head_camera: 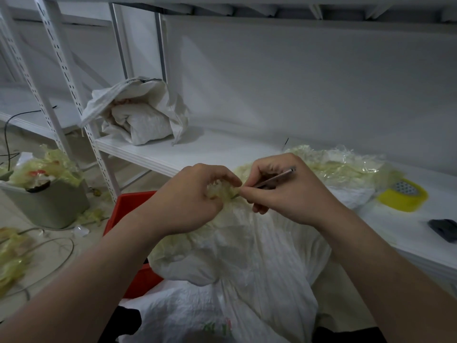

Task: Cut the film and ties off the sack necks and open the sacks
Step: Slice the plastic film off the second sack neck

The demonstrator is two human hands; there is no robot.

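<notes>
The left hand (190,204) is pinching the film-wrapped neck (222,192) of the white sack (247,256), which is standing just right of the red crate (131,205). The right hand (284,194) is gripping a thin metal tool (277,178), its tip touching that neck.

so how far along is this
Done: one sack sits open on the shelf, cut film heaped in the bin. In hand: the left hand grips the film-wrapped neck of the front sack while the right hand works a slim metal tool at it. Left: that neck is still bound.
</notes>
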